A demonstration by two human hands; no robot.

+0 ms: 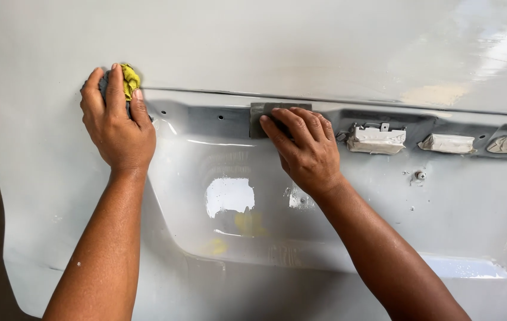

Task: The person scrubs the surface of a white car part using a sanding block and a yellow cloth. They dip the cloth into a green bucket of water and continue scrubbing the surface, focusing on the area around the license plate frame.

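- Car body panel (pixel 325 53): a large sheet-metal piece, pale grey, smooth and wet-looking, with bright glare toward the upper right. A horizontal crease ran across it, and below that lay a broad recessed bay with rounded corners.
- Left hand (pixel 113 122): lay flat against the panel at the left end of the crease, fingers pointing up and closed over a cloth, pressing it to the surface.
- Yellow cloth (pixel 130 79): a small crumpled wad of soft fabric, yellow-green, mostly covered by the left fingers; only its upper edge showed, just above the crease.
- Right hand (pixel 304 148): lay palm-down at the top edge of the recess, fingers together and stretched up-left, pressing on a sanding pad.
- Sanding pad (pixel 265 113): a flat rectangular grey sheet with a matt face, set against the upper wall of the recess at its middle; the right fingertips covered its lower right part.
- Masked fittings (pixel 377 140): three small lumps wrapped in off-white masking tape, lined up along the top of the recess to the right of the right hand, well apart from both hands.
- Bolt (pixel 420 175): a small round metal head, below the masked fittings.
- Small holes (pixel 220 117): dark round punctures in the recess wall, between the two hands.
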